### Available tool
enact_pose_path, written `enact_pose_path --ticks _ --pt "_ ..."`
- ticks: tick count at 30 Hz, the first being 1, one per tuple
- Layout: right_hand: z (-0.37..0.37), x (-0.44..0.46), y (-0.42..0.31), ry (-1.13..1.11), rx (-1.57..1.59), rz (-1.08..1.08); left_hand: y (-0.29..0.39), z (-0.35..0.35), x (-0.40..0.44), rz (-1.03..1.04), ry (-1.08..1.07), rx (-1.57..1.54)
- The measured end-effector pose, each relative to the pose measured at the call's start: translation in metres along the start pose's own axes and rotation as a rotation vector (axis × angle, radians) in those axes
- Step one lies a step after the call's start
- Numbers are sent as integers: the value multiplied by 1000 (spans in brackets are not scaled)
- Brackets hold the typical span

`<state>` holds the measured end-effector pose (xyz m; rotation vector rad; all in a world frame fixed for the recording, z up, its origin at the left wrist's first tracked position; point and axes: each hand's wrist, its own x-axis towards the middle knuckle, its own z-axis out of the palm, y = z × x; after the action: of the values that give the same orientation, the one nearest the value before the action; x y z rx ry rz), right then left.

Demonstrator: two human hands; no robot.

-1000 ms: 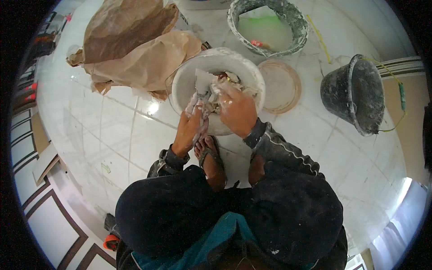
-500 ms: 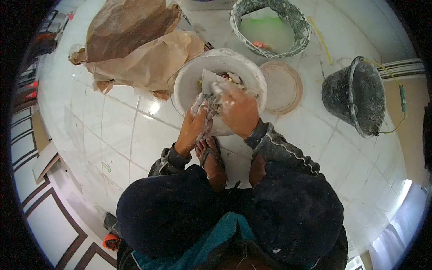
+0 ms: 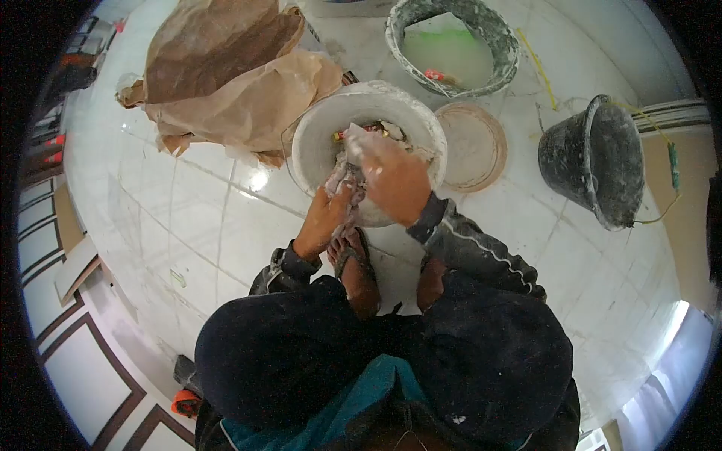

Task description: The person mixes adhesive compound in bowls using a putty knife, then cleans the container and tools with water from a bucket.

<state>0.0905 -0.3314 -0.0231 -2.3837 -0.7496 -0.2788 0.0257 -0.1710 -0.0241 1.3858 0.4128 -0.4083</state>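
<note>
Where the two hands meet over the white bucket (image 3: 308, 154), one pale scraper (image 3: 353, 134), mostly hidden: left hand (image 3: 325, 214), smeared, fingers closed on it; right hand (image 3: 392, 180), whitened fingers bent at its blade, whether gripping I cannot tell. Inside the bucket, whitish scraps (image 3: 417, 150). Just beside it, one round lid (image 3: 472, 146) and crumpled brown paper (image 3: 248, 101); farther off, one bucket of cloudy liquid (image 3: 505, 74) and one black bucket (image 3: 562, 154).
</note>
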Motion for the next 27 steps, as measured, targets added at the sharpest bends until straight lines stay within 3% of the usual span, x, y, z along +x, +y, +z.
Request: enact_pose_path --ticks 3,5,9,11,18,20,23,27 --pt "7 -4 -2 4 78 -82 4 -3 -2 -56 -101 96" --pt "11 1 17 -66 -90 115 6 8 -6 -105 32 -18" --pt "-9 2 29 -64 -26 232 14 -2 -6 -134 24 -82" --pt "-14 -4 21 56 4 240 8 -7 -3 -105 -1 -101" --pt "6 -16 4 98 27 -63 20 0 -3 -73 -20 -161" --pt "17 -13 16 -21 33 152 21 -1 -4 -64 -26 -101" --pt "5 -11 40 6 -38 249 16 -7 -3 -96 31 -77" --pt "-7 -13 17 104 15 197 9 -15 -2 -60 22 -179"
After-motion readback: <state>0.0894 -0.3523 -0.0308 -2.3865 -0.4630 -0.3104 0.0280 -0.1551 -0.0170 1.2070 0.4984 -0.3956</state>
